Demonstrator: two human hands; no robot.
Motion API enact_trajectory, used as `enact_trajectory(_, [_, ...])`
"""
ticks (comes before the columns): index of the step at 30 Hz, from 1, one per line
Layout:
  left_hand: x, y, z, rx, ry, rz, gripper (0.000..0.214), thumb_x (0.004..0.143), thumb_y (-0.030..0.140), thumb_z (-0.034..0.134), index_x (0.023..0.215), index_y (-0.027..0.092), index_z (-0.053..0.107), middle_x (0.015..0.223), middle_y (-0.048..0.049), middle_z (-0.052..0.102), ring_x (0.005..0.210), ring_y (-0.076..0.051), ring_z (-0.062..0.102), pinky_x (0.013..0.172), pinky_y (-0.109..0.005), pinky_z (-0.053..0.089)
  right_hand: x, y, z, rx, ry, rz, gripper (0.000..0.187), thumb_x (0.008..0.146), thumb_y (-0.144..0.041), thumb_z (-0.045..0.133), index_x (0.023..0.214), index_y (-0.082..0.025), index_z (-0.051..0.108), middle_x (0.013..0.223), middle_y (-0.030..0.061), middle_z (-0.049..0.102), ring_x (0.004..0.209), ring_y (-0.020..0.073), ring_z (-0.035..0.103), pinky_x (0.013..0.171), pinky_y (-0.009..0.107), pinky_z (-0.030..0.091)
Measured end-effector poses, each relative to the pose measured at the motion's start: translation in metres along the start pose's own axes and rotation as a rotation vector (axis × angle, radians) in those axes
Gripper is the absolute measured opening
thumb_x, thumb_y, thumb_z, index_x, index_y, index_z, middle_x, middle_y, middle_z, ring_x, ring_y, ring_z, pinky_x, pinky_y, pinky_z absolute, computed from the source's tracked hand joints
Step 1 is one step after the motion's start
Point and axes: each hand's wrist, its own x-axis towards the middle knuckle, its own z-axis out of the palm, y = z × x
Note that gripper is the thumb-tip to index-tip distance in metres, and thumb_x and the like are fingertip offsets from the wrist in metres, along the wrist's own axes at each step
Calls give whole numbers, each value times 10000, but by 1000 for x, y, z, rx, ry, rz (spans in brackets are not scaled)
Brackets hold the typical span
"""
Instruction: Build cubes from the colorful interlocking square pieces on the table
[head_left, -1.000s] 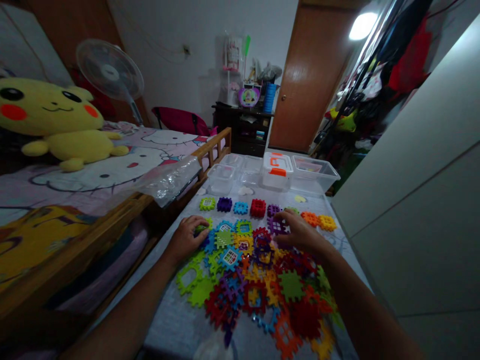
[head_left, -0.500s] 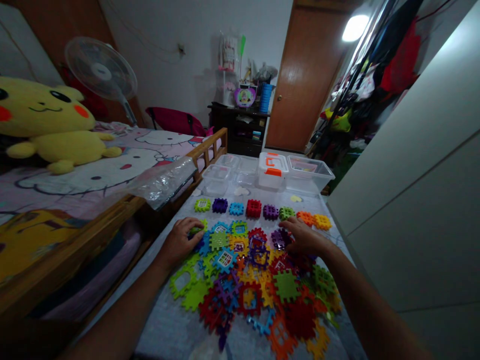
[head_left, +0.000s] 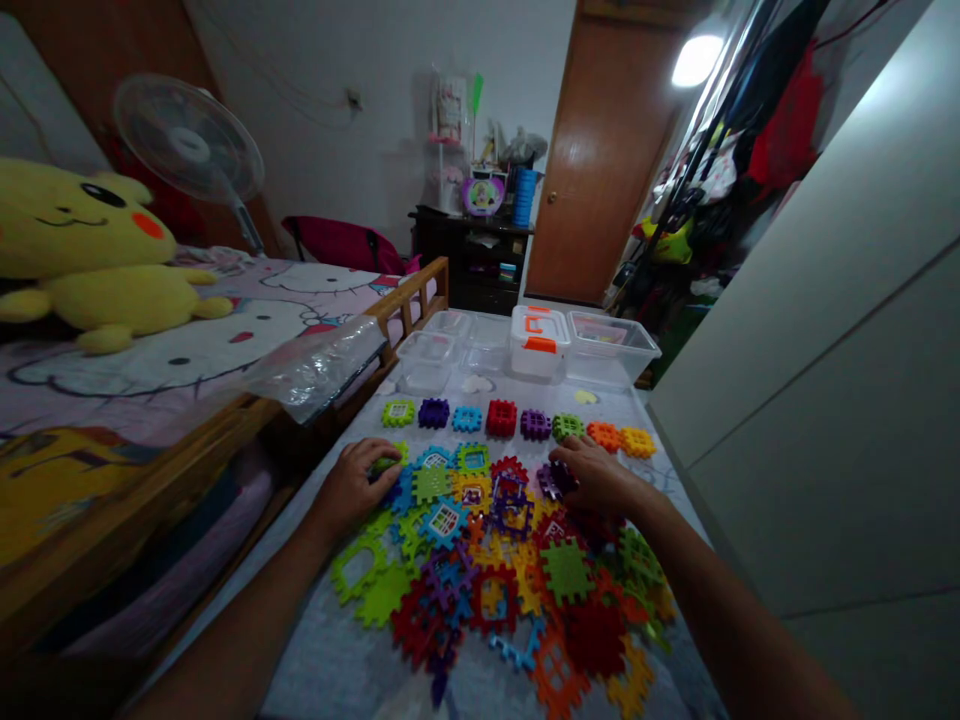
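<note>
A pile of interlocking plastic building tiles in many colours lies on the cloth-covered table. My left hand [head_left: 351, 492] rests at the pile's far left edge, fingers apart and curved around a green tile [head_left: 384, 466] that lies against blue ones. At the far right edge, my right hand [head_left: 600, 474] reaches over a purple tile [head_left: 552, 482], fingers loosely apart; its palm hides some tiles. Between the hands are a light green tile [head_left: 432, 484] and a blue window tile [head_left: 444, 522]. Beyond them stands a row of small stacks, among them a red stack [head_left: 501, 418] and a green stack [head_left: 568, 427].
Behind the row stand clear plastic boxes [head_left: 426, 362], a lidded box with orange clips [head_left: 538, 342] and a larger clear bin [head_left: 615, 350]. A wooden bed rail [head_left: 411, 300] borders the table's left; a pale cabinet [head_left: 817, 400] borders its right.
The whole view has shifted slightly, moving the scene a little to the left. Both hands remain at the pile's edges, and the tiles look much the same.
</note>
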Motion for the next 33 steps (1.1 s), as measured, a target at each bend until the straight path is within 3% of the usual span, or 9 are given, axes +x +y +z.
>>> enact_trajectory(8, [0,1,0,1,5,8,263,829,450,548,865,233,691,1003,-62,686,1003,-259,592,928,-410,447,4,-1,-1,-8,31,-48,362,646,-263,733,984,-162,653,1044,120,594,976,272,526,845,359,419])
enact_trajectory(12, [0,2,-1,2,6,3,254,824,444,552,850,235,694,999,-61,686,996,-262,600,924,-411,456,14,2,-17,18,153,-22,395,686,-313,715,1039,-150,647,1054,127,595,990,273,515,866,360,402])
enact_trajectory(16, [0,2,-1,4,22,9,254,824,445,552,857,238,696,1010,-61,685,996,-258,603,923,-408,461,42,11,-32,13,269,81,443,716,-332,691,1123,-170,630,1088,112,601,1026,273,504,896,366,373])
enact_trajectory(23, [-1,1,-1,-3,19,3,251,826,448,563,863,240,698,1009,-62,687,1004,-263,603,932,-416,461,82,25,-27,7,206,126,440,697,-363,706,1095,-182,658,1110,115,625,1031,282,533,872,363,389])
enact_trajectory(33, [-1,3,-1,-14,18,-13,248,817,449,567,856,244,699,1008,-60,687,1010,-263,594,933,-413,460,90,29,-19,7,151,124,465,689,-364,735,1118,-197,667,1146,119,627,1049,283,547,897,366,402])
